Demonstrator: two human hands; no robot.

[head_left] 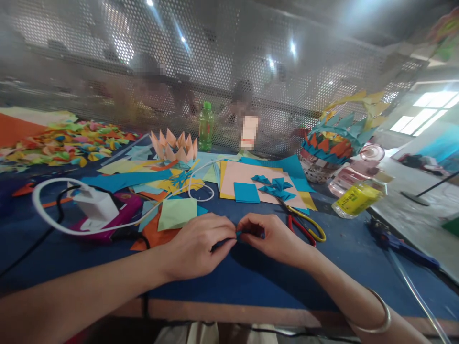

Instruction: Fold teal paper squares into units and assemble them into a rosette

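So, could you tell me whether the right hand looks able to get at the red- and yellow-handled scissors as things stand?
Probably yes. The red- and yellow-handled scissors lie flat on the blue tabletop just beyond the right hand, nothing between them, though its fingers pinch a small blue paper piece.

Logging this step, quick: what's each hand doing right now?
Left hand: closed, pinching the small blue paper piece.
Right hand: closed, pinching the same piece from the other side.
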